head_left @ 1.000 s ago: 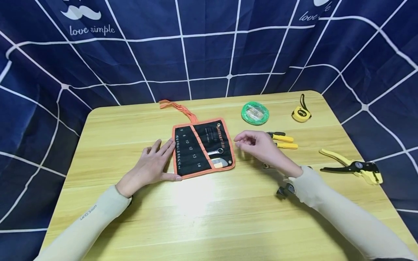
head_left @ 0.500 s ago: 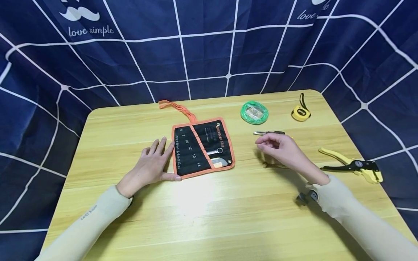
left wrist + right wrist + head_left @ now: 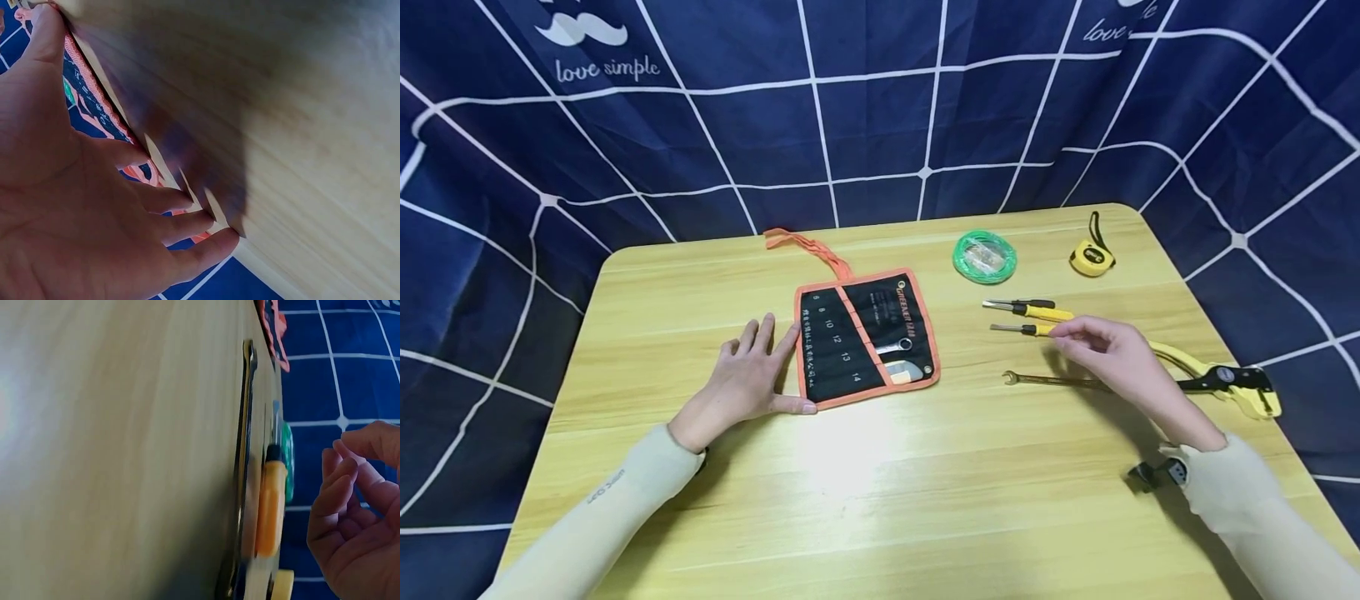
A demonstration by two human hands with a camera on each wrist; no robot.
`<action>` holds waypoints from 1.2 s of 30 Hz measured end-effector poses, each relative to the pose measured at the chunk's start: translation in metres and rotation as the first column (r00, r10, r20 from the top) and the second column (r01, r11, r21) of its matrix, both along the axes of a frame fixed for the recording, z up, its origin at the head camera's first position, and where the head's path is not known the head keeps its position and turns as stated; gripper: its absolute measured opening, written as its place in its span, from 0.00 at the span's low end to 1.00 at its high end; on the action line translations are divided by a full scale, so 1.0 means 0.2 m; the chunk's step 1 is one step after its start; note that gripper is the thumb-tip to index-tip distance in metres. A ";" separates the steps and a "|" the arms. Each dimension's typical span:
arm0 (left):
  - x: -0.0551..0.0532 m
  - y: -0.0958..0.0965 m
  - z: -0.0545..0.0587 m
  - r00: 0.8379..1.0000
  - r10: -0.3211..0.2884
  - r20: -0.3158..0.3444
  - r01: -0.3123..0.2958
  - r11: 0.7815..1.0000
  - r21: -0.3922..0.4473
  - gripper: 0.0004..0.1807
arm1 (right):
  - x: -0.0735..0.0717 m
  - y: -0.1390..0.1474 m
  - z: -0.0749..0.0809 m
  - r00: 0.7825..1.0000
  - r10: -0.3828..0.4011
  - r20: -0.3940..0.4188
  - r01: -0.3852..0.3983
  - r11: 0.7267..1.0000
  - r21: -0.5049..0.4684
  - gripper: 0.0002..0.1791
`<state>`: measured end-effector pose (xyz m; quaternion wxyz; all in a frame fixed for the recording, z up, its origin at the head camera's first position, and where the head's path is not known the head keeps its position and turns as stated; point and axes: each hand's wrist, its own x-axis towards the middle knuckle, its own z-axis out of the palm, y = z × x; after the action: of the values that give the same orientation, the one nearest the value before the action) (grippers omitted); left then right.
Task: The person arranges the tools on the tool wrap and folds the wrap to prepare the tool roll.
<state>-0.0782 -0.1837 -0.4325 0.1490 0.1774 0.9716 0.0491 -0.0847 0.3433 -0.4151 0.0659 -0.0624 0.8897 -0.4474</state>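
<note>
On the table lies a black tool pouch (image 3: 842, 346) with orange trim and printed size numbers. A combination wrench (image 3: 891, 347) and a blade-shaped piece (image 3: 904, 372) show in its right pocket. My left hand (image 3: 741, 375) rests flat with spread fingers along the pouch's left edge, the thumb at its lower corner. My right hand (image 3: 1105, 350) hovers, loosely curled and holding nothing, thumb and forefinger close together. In the head view its fingertips overlap the handle end of a yellow screwdriver (image 3: 1026, 330). A long wrench (image 3: 1045, 380) lies below it, partly hidden by the hand.
Another yellow screwdriver (image 3: 1037, 311) and a black-handled one (image 3: 1033, 303) lie just behind. A green wire coil (image 3: 984, 257) and a yellow tape measure (image 3: 1092, 259) sit toward the back. Yellow-and-black wire strippers (image 3: 1232, 382) lie at right. Orange ties (image 3: 812, 248) trail behind the pouch.
My right hand has moved right, away from the pouch and past the screwdrivers, uncovering them and the long wrench. The left hand stays in place at the pouch.
</note>
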 end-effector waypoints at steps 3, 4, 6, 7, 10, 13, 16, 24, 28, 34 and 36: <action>0.00 0.00 0.00 1.000 -0.002 -0.002 0.002 1.000 0.000 0.73 | 0.03 0.05 0.00 1.000 -0.006 0.000 0.006 1.000 -0.010 0.14; 0.00 0.00 0.00 1.000 -0.001 0.003 0.001 1.000 0.002 0.73 | 0.04 0.06 -0.01 1.000 -0.013 0.006 0.013 1.000 -0.007 0.14; 0.00 0.00 0.00 1.000 0.003 0.015 -0.003 1.000 0.005 0.73 | 0.05 0.09 -0.01 1.000 -0.024 0.018 0.023 1.000 0.008 0.14; 0.00 0.00 0.00 1.000 0.005 0.023 -0.005 1.000 0.004 0.73 | 0.06 0.10 -0.01 0.999 -0.026 0.025 0.026 0.999 0.019 0.15; -0.01 0.00 0.00 0.999 0.011 0.037 -0.011 1.000 0.002 0.74 | 0.09 0.14 -0.02 0.999 -0.035 0.039 0.033 0.998 0.051 0.15; -0.01 0.00 0.00 0.999 0.008 0.034 -0.008 1.000 -0.002 0.74 | 0.11 0.18 -0.04 0.999 -0.034 0.035 0.031 0.996 0.082 0.13; -0.01 0.01 0.00 0.999 0.008 0.033 -0.008 1.000 -0.002 0.74 | 0.12 0.21 -0.06 0.999 -0.028 0.018 0.026 0.993 0.112 0.11; -0.01 0.01 0.00 0.999 0.014 0.033 -0.015 1.000 0.011 0.74 | 0.14 0.25 -0.08 1.000 -0.023 -0.015 0.026 0.969 0.245 0.10; -0.01 0.01 -0.01 0.999 0.013 0.030 -0.013 1.000 0.014 0.74 | 0.14 0.24 -0.07 1.000 -0.004 -0.028 0.013 0.951 0.309 0.10; 0.00 0.00 -0.01 1.000 0.000 0.004 0.000 1.000 0.028 0.74 | 0.12 0.23 -0.08 0.995 0.079 -0.067 -0.049 0.928 0.370 0.06; 0.00 0.00 -0.01 1.000 0.001 0.002 -0.002 1.000 0.032 0.74 | 0.11 0.23 -0.08 0.989 0.121 -0.082 -0.080 0.918 0.388 0.05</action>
<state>-0.0784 -0.1831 -0.4340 0.1471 0.1789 0.9707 0.0647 -0.0622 0.3899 -0.4306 0.0532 -0.1174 0.9578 -0.2569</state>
